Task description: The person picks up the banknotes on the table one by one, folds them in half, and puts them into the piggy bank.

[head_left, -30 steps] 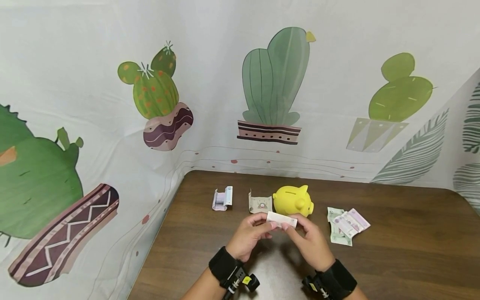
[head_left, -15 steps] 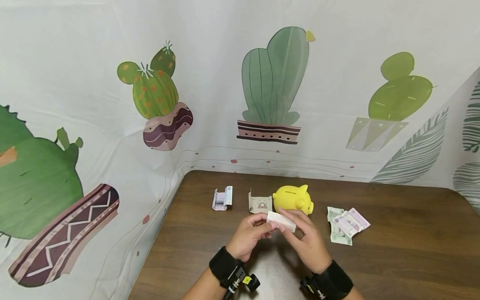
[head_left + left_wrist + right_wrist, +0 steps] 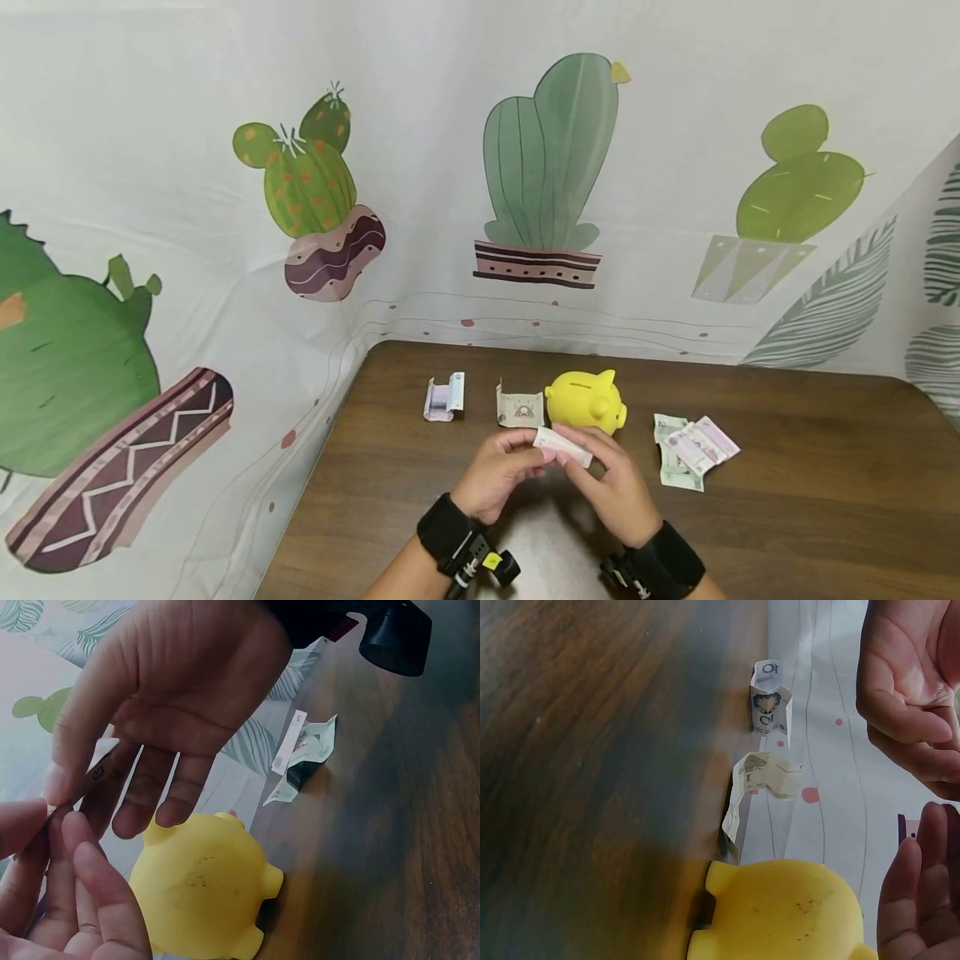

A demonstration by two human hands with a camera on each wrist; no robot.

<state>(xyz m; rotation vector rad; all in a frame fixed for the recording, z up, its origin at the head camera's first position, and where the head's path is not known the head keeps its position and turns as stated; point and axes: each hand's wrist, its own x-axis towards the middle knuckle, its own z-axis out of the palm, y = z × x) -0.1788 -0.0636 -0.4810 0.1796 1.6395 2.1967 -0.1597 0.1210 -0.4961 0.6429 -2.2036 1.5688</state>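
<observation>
Starting left of the yellow piggy bank: a folded purple note sits well out that way, and a crumpled pale note stands just beside the pig's tail end. Both lie untouched.

Now my hands, just in front of the pig. My left hand has its thumb and fingers curled in, pinching the left end of the folded banknote. My right hand pinches the other end, thumb on top, fingers underneath. The note hangs above the wooden table, short of the slot on the pig's back.

Right of the pig, a small heap of green and pink notes lies flat.

Risk, as I judge it: the fold looks loose, so if either pinch slackens the note could spring open and become too wide for the slot. A sleeve or knuckle could also nudge the light pig away.

Against a second ago, the note has tilted, right end lower, and my right hand has crept closer to the pig.
</observation>
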